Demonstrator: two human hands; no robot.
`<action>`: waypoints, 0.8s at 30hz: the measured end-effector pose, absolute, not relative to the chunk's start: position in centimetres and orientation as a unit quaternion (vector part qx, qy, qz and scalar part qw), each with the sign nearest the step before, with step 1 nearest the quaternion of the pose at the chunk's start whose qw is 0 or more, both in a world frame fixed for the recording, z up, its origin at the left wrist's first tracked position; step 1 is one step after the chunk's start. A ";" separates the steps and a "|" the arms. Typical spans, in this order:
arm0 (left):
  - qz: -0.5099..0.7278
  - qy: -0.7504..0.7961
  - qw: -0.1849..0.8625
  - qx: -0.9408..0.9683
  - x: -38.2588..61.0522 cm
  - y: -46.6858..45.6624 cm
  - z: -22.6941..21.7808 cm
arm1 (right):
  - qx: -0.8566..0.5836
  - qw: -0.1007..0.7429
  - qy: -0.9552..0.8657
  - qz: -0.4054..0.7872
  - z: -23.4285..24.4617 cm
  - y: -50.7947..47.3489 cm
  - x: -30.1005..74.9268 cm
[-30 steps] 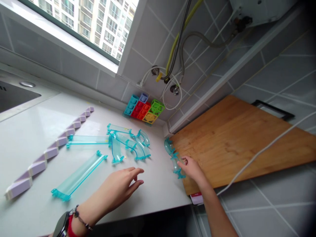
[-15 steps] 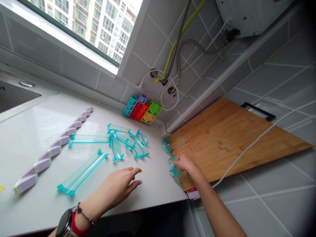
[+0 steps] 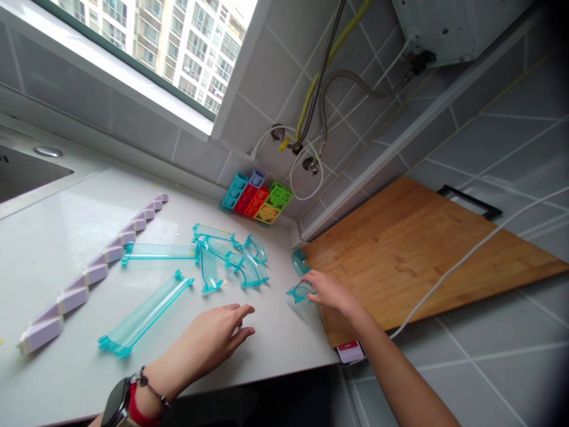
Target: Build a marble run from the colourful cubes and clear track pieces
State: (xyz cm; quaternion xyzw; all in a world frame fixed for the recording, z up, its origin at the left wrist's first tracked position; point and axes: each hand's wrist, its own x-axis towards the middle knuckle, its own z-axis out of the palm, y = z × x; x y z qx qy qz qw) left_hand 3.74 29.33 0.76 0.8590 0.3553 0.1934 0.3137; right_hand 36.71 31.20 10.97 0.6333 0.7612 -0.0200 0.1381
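My right hand [image 3: 331,292] is closed on a small curved clear-teal track piece [image 3: 300,292], holding it at the left edge of the wooden board [image 3: 413,249]. A second curved teal piece [image 3: 300,261] lies just behind it. My left hand [image 3: 213,338] hovers flat over the white counter [image 3: 53,237], fingers stretched out, holding nothing; a watch and red band are on its wrist. Ahead of it lies a pile of curved teal track pieces [image 3: 231,258], with a long straight teal trough [image 3: 146,314] to its left and another straight one [image 3: 160,252] farther back.
A row of lilac blocks [image 3: 95,270] runs diagonally along the counter's left. Coloured square blocks [image 3: 258,198] lean on the tiled wall under hoses and pipes [image 3: 306,136]. A white cable [image 3: 466,255] crosses the board. A sink [image 3: 26,172] is at far left.
My right hand has closed on the curved teal piece and drawn it leftwards off the board's edge onto the counter. The left hand has hardly moved.
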 end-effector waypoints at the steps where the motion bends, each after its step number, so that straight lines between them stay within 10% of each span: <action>1: 0.194 0.354 0.314 0.859 3.8 29.3 0.7 | 0.595 0.139 0.791 -0.016 10.9 31.2 36.0; 16: 0.202 0.353 0.317 0.857 3.6 29.3 0.9 | 0.469 0.056 0.881 -0.018 7.2 31.2 36.4; 24: 0.204 0.350 0.317 0.857 3.6 29.3 0.9 | 0.714 -0.002 0.700 -0.015 7.5 31.0 33.6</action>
